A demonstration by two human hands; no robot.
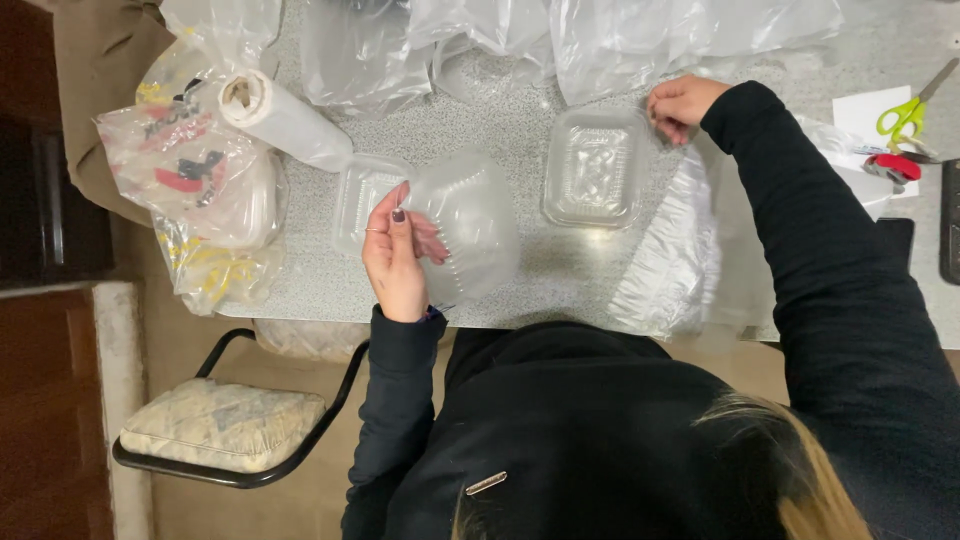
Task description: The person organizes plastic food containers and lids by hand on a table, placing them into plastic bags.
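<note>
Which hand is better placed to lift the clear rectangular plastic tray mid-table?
Right: the right hand sits at the clear rectangular plastic tray corner; the left hand grips a clear hinged plastic container.

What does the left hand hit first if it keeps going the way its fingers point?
Likely the roll of clear bags up-left of the left hand, past the open clear clamshell container it holds; depth is unclear.

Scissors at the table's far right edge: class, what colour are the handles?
Bright lime green handles, seen best in the head view.

Speckled grey table (560, 270), cushioned black-framed chair (225, 425), tan floor (300, 500)
</note>
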